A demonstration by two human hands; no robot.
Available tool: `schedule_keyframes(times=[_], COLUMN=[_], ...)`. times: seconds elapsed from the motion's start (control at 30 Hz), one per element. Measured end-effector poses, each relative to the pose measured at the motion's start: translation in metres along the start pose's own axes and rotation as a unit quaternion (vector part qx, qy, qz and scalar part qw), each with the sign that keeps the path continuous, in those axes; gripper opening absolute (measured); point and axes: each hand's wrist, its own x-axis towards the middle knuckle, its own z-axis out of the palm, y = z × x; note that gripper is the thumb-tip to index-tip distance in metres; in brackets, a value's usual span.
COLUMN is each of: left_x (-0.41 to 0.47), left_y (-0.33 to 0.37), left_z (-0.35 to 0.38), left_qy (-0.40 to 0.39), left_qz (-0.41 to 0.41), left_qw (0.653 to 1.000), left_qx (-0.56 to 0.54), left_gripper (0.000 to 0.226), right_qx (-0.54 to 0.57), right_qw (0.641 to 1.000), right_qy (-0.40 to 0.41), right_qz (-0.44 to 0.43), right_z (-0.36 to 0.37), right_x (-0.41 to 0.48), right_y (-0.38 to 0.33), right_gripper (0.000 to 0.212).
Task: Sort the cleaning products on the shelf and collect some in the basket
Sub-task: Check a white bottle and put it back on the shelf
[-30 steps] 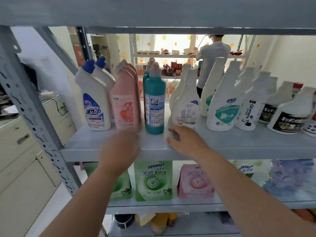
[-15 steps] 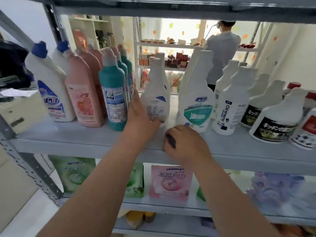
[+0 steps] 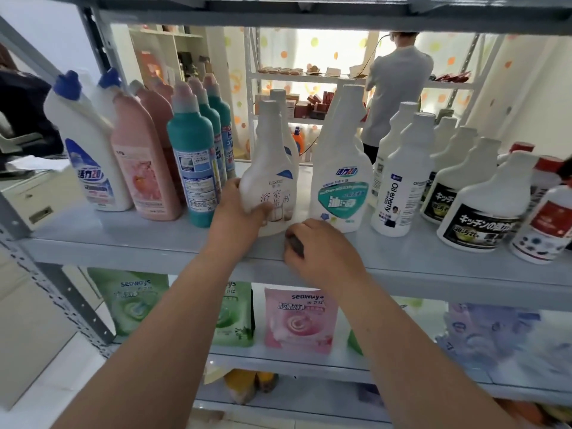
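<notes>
white bottle (image 3: 269,178) sat on grey shelf (image 3: 123,243), left grip (image 3: 235,215) clasped its lower body, right grip (image 3: 322,246) curled round small dark object (image 3: 294,243) at shelf edge

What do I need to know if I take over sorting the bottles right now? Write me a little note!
Left hand: grips the white bottle low on its side; the bottle is on the shelf.
Right hand: rests at the shelf's front edge, curled round a small dark thing; I cannot tell what it is.
Done: bottles stand in rows by kind, with teal bottles and pink bottles to the left.
Left: place this bottle. The basket is not in view, so nothing shows as collected.
</notes>
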Motion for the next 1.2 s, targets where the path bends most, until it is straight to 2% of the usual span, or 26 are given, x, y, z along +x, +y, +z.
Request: schedule_keyframes(times=[0.03, 0.1, 0.17, 0.2, 0.3, 0.4, 0.5, 0.57, 0.63, 0.7, 0.77, 0.83, 0.9, 0.97, 1.03, 1.1, 1.2], left_x=[-0.009, -0.029, -0.052, -0.064, -0.097, -0.123, -0.147, -0.16, -0.176, -0.194, -0.213, -0.224, -0.234, -0.238, -0.243, -0.246, -0.249], left_y=[0.001, -0.001, -0.003, -0.005, -0.02, -0.046, -0.069, -0.08, -0.089, -0.092, -0.095, -0.099, -0.104, -0.112, -0.121, -0.128, -0.133], left_z=[-0.008, -0.029, -0.051, -0.062, -0.087, -0.107, -0.121, -0.123, -0.122, -0.125, -0.133, -0.14, -0.148, -0.152, -0.154, -0.155, -0.153], left_qy=[-0.002, -0.011, -0.029, -0.045, -0.114, -0.162, -0.17, -0.179, -0.196, -0.254, -0.336, -0.385, -0.428, -0.464, -0.485, -0.472, -0.441], left_qz=[0.001, 0.001, 0.01, 0.012, -0.001, -0.001, 0.018, -0.059, -0.195, -0.298, -0.397, -0.469, -0.485, -0.475, -0.455, -0.417, -0.326], left_qw=[1.0, 0.999, 0.995, 0.991, 0.977, 0.97, 0.97, 0.953, 0.9, 0.838, 0.751, 0.669, 0.634, 0.622, 0.622, 0.668, 0.762], left_qx=[-0.018, -0.051, -0.092, -0.127, -0.181, -0.181, -0.171, -0.238, -0.337, -0.381, -0.408, -0.43, -0.424, -0.416, -0.413, -0.395, -0.343], left_gripper=[0.049, 0.046, 0.043, 0.043, 0.048, 0.058, 0.049, 0.042, 0.037, 0.03, 0.054, 0.077, 0.08, 0.082, 0.084, 0.073, 0.044], right_qx=[0.036, 0.191, 0.382, 0.441, 0.539, 0.604, 0.593, 0.593, 0.638, 0.691, 0.695, 0.687, 0.667, 0.641, 0.632, 0.629, 0.619], right_qw=[0.999, 0.976, 0.912, 0.885, 0.832, 0.78, 0.78, 0.781, 0.747, 0.695, 0.669, 0.646, 0.65, 0.673, 0.683, 0.694, 0.728], right_qy=[-0.004, 0.003, 0.012, 0.008, -0.014, -0.01, -0.004, -0.016, -0.04, -0.039, -0.052, -0.05, -0.041, -0.021, 0.003, 0.013, -0.003], right_qz=[0.024, 0.103, 0.149, 0.15, 0.128, 0.161, 0.199, 0.196, 0.181, 0.197, 0.259, 0.329, 0.362, 0.368, 0.366, 0.348, 0.294], right_z=[-0.002, -0.009, -0.016, -0.017, -0.004, 0.023, 0.046, 0.053, 0.06, 0.069, 0.078, 0.086, 0.091, 0.096, 0.101, 0.103, 0.096], right_x=[-0.001, -0.005, -0.015, -0.021, -0.046, -0.073, -0.1, -0.117, -0.132, -0.144, -0.153, -0.164, -0.175, -0.183, -0.188, -0.193, -0.195], right_y=[0.0, -0.005, -0.021, -0.032, -0.073, -0.105, -0.127, -0.141, -0.155, -0.163, -0.178, -0.188, -0.191, -0.193, -0.193, -0.189, -0.179], right_gripper=[0.024, 0.022, 0.022, 0.022, 0.023, 0.032, 0.038, 0.039, 0.046, 0.071, 0.1, 0.121, 0.122, 0.113, 0.092, 0.076, 0.077])
